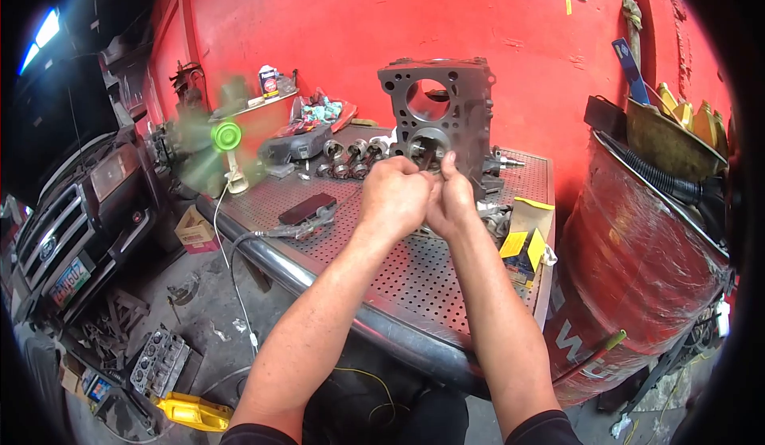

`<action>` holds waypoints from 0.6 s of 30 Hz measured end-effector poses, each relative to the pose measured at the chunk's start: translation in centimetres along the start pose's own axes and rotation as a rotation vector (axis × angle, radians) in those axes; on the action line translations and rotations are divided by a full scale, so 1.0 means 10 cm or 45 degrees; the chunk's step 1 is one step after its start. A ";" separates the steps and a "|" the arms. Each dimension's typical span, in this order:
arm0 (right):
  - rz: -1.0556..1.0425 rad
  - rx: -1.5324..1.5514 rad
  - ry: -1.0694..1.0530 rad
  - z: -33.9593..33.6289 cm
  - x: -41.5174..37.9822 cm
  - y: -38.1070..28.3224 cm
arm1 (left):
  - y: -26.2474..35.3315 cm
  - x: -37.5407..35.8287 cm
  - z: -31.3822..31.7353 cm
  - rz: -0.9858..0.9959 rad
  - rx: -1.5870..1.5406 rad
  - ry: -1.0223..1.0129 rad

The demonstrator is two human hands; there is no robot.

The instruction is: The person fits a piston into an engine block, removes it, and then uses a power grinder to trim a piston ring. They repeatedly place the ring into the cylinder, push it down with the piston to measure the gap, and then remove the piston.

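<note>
A dark engine block point(470, 118) stands upright on the perforated metal bench point(382, 274), its round bores facing me. In the lower bore sits a metal piston point(428, 144). Just in front of that bore my left hand point(396, 196) has its fingers curled, meeting my right hand point(451, 198). The right thumb points up and the other right fingers are bent. Both hands are closed around something at the piston's lower side that they mostly hide. Several pistons with rods point(355, 158) lie on the bench left of the block.
A green fan point(226, 135) spins at the bench's left end. Near the front edge lie a dark phone-like object point(307, 208) and an air tool with hose point(299, 227). A yellow box point(524, 246) stands at the right, beside a red drum point(629, 262). A red wall rises behind.
</note>
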State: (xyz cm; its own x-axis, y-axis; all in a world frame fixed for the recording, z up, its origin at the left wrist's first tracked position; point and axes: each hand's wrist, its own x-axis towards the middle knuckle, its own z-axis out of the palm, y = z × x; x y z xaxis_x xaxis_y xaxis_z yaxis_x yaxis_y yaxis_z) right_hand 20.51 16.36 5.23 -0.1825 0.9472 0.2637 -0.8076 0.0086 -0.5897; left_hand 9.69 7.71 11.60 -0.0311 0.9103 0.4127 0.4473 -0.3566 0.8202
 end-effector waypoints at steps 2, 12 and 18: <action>-0.004 -0.043 0.026 -0.09 0.05 0.01 | -0.01 0.03 0.00 -0.032 0.093 -0.005; -0.742 -1.288 0.406 -0.26 -0.08 0.09 | 0.06 0.00 0.12 -0.059 0.221 0.064; -0.733 -1.474 0.525 -0.03 -0.21 0.04 | 0.09 0.09 -0.07 0.376 0.699 -0.123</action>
State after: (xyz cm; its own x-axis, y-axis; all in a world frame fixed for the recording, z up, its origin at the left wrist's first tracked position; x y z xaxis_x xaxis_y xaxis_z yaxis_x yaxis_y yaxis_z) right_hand 20.68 14.49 4.22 0.3627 0.7427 0.5628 0.2558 0.5014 -0.8265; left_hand 9.38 8.07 12.98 0.2334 0.8138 0.5322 0.8189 -0.4596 0.3437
